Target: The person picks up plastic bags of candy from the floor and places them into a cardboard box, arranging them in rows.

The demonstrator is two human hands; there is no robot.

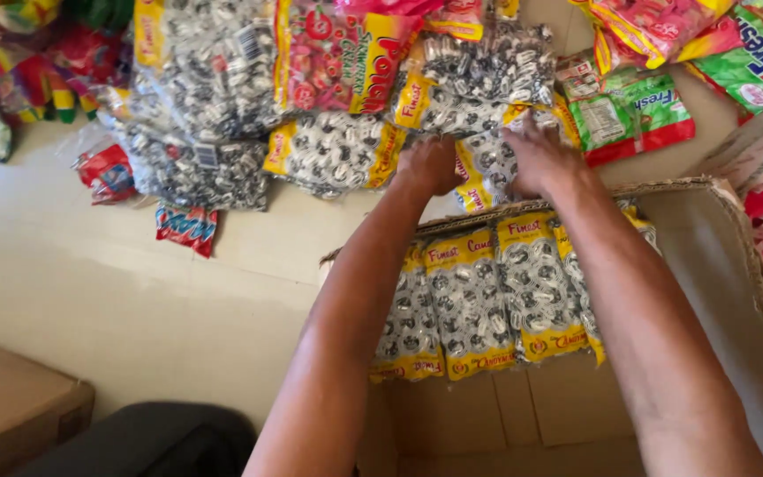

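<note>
While both hands grab one candy bag (485,168) on the pale floor (90,265), fingers closed on it, three more bags (474,300) stand in the cardboard box (708,256).

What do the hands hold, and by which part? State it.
Both the left hand and the right hand grip one black-and-white candy bag on the floor beyond the cardboard box, at its near, yellow-banded end.
</note>
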